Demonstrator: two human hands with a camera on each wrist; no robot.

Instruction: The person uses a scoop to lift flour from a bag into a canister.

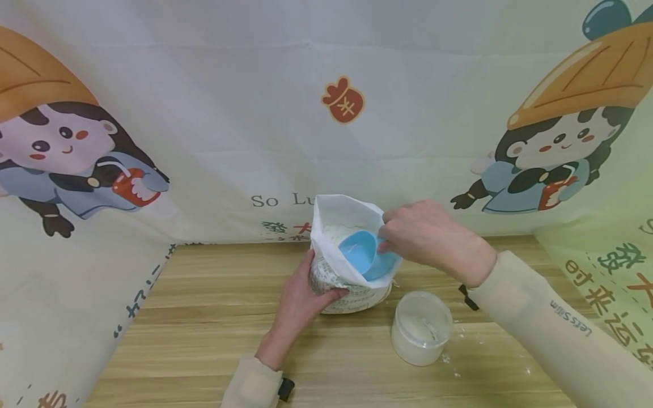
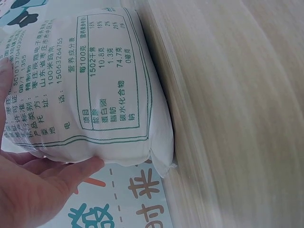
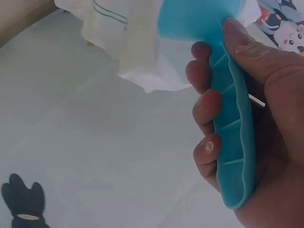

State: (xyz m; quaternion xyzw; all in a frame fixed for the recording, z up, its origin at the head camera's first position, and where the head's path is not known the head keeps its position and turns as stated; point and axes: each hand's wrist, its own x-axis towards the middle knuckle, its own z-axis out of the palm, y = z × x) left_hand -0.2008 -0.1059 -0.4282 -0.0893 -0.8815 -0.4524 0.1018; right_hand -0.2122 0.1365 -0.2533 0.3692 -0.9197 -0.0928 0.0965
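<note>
A white cloth flour bag (image 1: 326,276) with green print stands on the table, its mouth spread wide and white powder inside. My left hand (image 1: 301,292) holds its near left side, thumb across the front and fingers round the side. In the left wrist view, the printed face of the bag (image 2: 85,85) fills the upper left, above the hand (image 2: 42,190). At the bag's mouth is a blue scoop (image 1: 357,252). My right hand (image 1: 433,235) grips its handle; the right wrist view shows the fingers curled round the ribbed handle (image 3: 232,142), with powder on the thumb.
Just right of the bag, a clear round jar (image 1: 420,340) stands without a lid, whitish powder in it. White specks (image 1: 456,357) dot the wood-grain table (image 1: 214,340) beside the jar. A printed cloth backdrop (image 1: 245,113) encloses the table's back and sides.
</note>
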